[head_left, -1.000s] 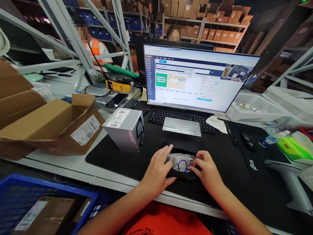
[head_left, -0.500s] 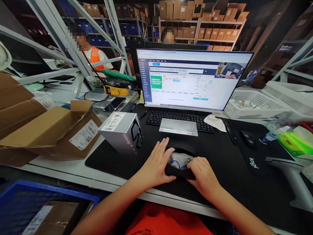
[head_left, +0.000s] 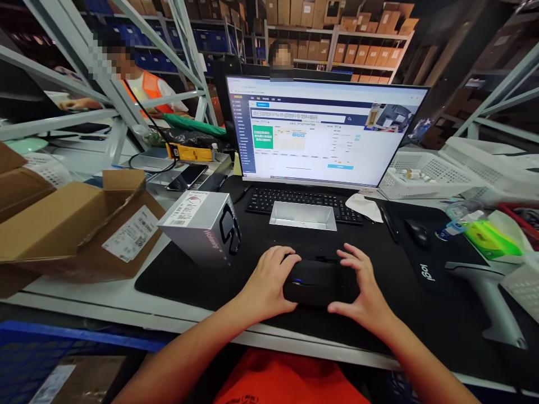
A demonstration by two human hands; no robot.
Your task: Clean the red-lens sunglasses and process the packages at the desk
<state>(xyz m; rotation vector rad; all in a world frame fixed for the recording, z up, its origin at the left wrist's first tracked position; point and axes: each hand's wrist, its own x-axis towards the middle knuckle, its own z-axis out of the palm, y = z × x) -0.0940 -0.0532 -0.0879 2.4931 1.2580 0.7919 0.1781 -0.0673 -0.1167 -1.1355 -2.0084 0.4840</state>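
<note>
A dark, soft-looking black case (head_left: 315,287) lies on the desk mat in front of me, its top mostly covered over. A bit of blue shows at a gap near its left end. Round that left end my left hand (head_left: 266,281) is closed, thumb on the near side and fingers on the far side. My right hand (head_left: 365,293) is open at the case's right end, thumb and fingers spread apart. Behind the case sits an open silver-grey box part (head_left: 303,216) in front of the keyboard. A grey printed product box (head_left: 197,227) stands to the left.
An open cardboard box (head_left: 84,224) stands at the left. Behind the keyboard (head_left: 295,196) rises a monitor (head_left: 320,134). On the right are a mouse (head_left: 416,233), a barcode scanner (head_left: 490,297) and white baskets (head_left: 429,174). Two people are beyond the desk.
The case's opening, which showed grey lining and a blue cord, is now mostly covered. My right hand has let go of the edge and spread its fingers. My left hand stays at the left end.
</note>
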